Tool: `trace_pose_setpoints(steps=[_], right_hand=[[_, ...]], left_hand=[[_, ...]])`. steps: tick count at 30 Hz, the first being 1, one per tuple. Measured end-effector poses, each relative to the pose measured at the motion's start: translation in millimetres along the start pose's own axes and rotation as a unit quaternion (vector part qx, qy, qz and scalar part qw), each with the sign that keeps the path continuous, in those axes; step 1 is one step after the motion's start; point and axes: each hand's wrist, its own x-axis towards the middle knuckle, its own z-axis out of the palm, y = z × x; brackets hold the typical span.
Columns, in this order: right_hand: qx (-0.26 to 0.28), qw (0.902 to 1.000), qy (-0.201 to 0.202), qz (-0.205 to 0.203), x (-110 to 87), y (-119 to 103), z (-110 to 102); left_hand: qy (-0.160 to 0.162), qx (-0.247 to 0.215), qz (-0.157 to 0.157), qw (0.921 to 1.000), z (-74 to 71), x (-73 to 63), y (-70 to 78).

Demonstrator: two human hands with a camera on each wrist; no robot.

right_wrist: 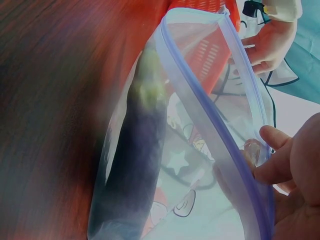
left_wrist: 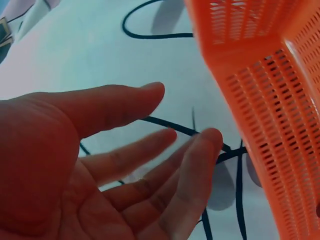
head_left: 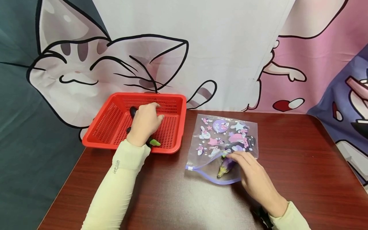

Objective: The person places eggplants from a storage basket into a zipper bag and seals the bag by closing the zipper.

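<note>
My left hand hovers over the red plastic basket, its fingers loosely bent. In the left wrist view nothing lies between thumb and fingers. Parts of dark eggplants show in the basket around the hand, one with a green stem end. To the right, a clear zip bag with printed cartoon figures lies with its mouth parted. An eggplant is inside it, stem end towards the opening. My right hand pinches the bag's purple zip edge.
The dark red-brown wooden table carries the basket and bag. A cartoon-printed cloth hangs behind its back edge. The bag's zip slider sits at the left end of the mouth.
</note>
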Motion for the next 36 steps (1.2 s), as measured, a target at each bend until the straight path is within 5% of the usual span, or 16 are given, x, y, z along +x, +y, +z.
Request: trace_pose_setpoints(steps=[18, 36], right_hand=[[0.0, 1.0, -0.004, 0.004, 0.5, -0.4, -0.4], [-0.002, 0.9999, 0.011, -0.011, 1.7, -1.0, 0.4]], left_hand=[[-0.015, 0.047, -0.056, 0.9972, 8.8, 32.6, -31.5], [-0.129, 0.088, -0.142, 0.9774, 28.8, 45.6, -52.8]])
